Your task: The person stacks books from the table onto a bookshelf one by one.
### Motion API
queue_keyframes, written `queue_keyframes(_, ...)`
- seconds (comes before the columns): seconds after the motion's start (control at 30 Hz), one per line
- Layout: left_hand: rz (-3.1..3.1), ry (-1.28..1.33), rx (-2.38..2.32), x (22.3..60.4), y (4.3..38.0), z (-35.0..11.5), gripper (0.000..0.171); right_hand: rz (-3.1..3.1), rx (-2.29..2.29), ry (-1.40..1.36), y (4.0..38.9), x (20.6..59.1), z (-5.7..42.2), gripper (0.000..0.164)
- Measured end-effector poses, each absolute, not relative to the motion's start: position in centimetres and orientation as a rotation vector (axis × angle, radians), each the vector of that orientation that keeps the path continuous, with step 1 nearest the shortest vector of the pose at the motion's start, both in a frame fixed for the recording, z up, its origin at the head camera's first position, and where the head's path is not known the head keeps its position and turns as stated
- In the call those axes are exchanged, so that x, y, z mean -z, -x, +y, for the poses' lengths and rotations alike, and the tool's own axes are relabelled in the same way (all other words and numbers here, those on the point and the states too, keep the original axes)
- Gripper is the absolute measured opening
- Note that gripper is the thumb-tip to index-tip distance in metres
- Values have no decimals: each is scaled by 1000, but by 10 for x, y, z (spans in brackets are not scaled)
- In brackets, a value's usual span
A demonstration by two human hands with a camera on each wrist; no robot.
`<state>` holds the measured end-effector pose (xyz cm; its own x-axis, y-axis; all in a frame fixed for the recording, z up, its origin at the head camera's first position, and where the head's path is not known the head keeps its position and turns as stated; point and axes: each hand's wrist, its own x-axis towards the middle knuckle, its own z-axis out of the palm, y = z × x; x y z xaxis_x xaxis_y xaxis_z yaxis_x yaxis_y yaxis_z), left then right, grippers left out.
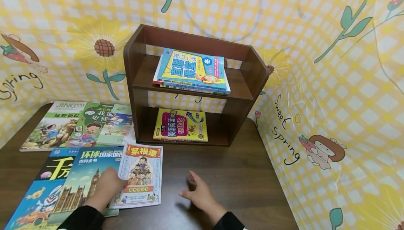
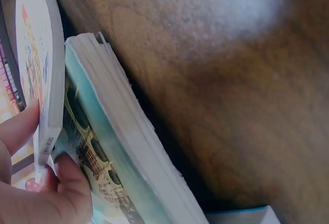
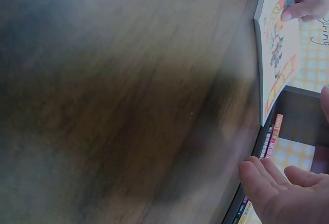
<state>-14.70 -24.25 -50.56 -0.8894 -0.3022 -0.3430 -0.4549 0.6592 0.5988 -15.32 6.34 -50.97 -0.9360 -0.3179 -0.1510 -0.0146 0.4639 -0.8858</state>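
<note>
A thin white book with a red title band [image 1: 142, 174] is pinched along its left edge by my left hand [image 1: 108, 188]. In the left wrist view the thumb presses its cover [image 2: 31, 44] and the fingers curl behind it. Under that hand lies a teal geography book with a clock tower [image 1: 80, 184]. Part of the teal book is covered by the white one. My right hand [image 1: 202, 195] hovers over the table to the right of the white book, thumb and fingers spread, holding nothing. In the right wrist view its fingers [image 3: 262, 175] are extended.
A brown two-tier shelf [image 1: 189, 121] stands behind the hands. Stacked books [image 1: 192, 70] lie on its upper tier, and a yellow book [image 1: 180, 124] lies below. Beside it are several green-and-white books [image 1: 91, 124]; a blue book [image 1: 41, 198] lies at front left. Patterned cloth [image 1: 303, 100] surrounds the table.
</note>
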Motion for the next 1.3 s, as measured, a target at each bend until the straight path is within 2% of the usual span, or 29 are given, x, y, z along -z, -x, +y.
queue_keyframes(0.37,2589,561,-1261,507,147,-239,49,2288,1604,206,161,517,53,72)
queue_keyframes(0.73,2143,464,-1875,509,143,-228,53,2224,1667,103,163,520,41,67)
queue_keyframes(0.9,2024,419,-2002,501,140,-217,55,2075,1736,2,161,520,36,69)
queue_keyframes(1.07,1944,365,-2094,493,138,-206,51,1851,1882,-47,158,519,34,73)
queue_keyframes(1.3,1869,335,-2167,487,139,-193,43,1628,2019,-71,156,513,34,56)
